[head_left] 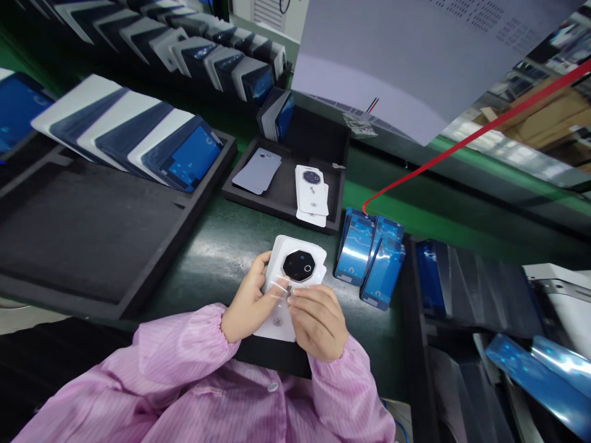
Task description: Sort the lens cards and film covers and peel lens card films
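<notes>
Both hands on a white phone back cover at the green bench

While we look down from the head camera, black foam trays ring the work. A large black tray (87, 240) fills the left of the frame, with a row of blue-filmed panels (138, 138) leaning along its upper edge. Above centre, a smaller tray (284, 197) holds a grey cover (257, 171) and a short stack of white covers (313, 195). Just right of centre, three blue film sheets (369, 255) stand on edge, near our hands but apart from them. A red strap (466, 138) runs from them to the upper right. More trays and blue sheets crowd the lower right.

We work on a dark green bench top (221, 246) under a pale grey panel (406, 55) at the top.

At lower centre, the white back cover (295, 264), with its black octagonal camera ring, lies between our hands. Our left hand (247, 301) grips its left edge, fingers curled around it. Our right hand (318, 320) is closed over the lower half, its fingertips pinching a clear film tab (281, 288) on the cover.
</notes>
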Available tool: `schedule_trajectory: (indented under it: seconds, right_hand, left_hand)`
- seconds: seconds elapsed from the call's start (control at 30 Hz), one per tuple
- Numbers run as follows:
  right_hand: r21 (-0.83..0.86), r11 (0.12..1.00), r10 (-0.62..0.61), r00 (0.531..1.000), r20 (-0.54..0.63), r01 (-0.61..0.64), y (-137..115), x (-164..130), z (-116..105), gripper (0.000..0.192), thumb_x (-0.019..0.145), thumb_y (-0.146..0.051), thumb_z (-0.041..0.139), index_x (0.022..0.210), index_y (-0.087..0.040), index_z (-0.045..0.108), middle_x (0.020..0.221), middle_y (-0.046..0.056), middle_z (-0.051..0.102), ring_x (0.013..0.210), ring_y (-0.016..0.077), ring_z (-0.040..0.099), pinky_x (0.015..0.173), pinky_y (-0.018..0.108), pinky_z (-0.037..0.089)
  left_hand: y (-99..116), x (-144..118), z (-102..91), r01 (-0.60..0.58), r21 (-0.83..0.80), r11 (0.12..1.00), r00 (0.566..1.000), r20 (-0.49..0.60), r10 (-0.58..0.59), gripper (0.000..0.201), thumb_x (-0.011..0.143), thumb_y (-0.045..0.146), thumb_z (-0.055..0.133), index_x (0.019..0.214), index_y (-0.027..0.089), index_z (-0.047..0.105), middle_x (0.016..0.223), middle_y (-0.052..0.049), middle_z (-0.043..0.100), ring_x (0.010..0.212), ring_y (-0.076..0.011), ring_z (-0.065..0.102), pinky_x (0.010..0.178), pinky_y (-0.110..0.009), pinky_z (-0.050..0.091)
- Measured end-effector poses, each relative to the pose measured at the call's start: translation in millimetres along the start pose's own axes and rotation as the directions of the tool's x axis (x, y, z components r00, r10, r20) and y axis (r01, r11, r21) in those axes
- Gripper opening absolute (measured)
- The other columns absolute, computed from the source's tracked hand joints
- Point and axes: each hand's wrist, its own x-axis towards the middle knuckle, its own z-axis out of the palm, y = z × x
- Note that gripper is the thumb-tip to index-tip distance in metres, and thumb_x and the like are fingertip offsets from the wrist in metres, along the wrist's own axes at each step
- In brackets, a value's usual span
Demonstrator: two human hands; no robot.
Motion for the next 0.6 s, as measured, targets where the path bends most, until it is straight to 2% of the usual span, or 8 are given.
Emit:
schedule_trajectory:
  seconds: [0.1,0.33,0.6]
  right_hand:
    - [0.001,1.0,-0.011,1.0,-0.01,0.011,0.6,-1.2,0.4,0.021,0.078,-0.005,0.062,0.094,-0.019,0.062,0.084,0.004,0.073,0.089,0.0189,0.068,0.075,0.037,0.054]
    - [-0.011,0.999,0.032,0.999,-0.018,-0.033,1.3,-2.5,1.4,0.023,0.081,-0.007,0.061,0.099,-0.021,0.061,0.084,0.003,0.073,0.089,0.0186,0.068,0.076,0.037,0.054]
    - [-0.057,0.996,0.058,0.997,-0.056,-0.061,1.3,-3.5,3.0,0.025,0.079,-0.004,0.062,0.096,-0.021,0.062,0.084,0.003,0.072,0.091,0.0199,0.067,0.08,0.039,0.053]
  left_hand:
    - [0.3,0.1,-0.2,0.009,-0.005,1.0,1.0,0.008,-0.009,0.045,0.087,0.033,0.055,0.125,0.02,0.036,0.105,-0.008,0.062,0.097,-0.0215,0.06,0.085,-0.034,0.045]
    - [5.6,4.2,-0.3,0.159,-0.074,0.985,0.987,0.051,-0.155,0.043,0.084,0.037,0.057,0.12,0.02,0.041,0.109,-0.008,0.061,0.097,-0.0225,0.06,0.077,-0.032,0.048]
    - [6.0,5.1,0.3,0.195,-0.104,0.975,0.98,0.045,-0.192,0.044,0.082,0.038,0.06,0.118,0.02,0.042,0.11,-0.009,0.062,0.089,-0.021,0.063,0.07,-0.03,0.05]
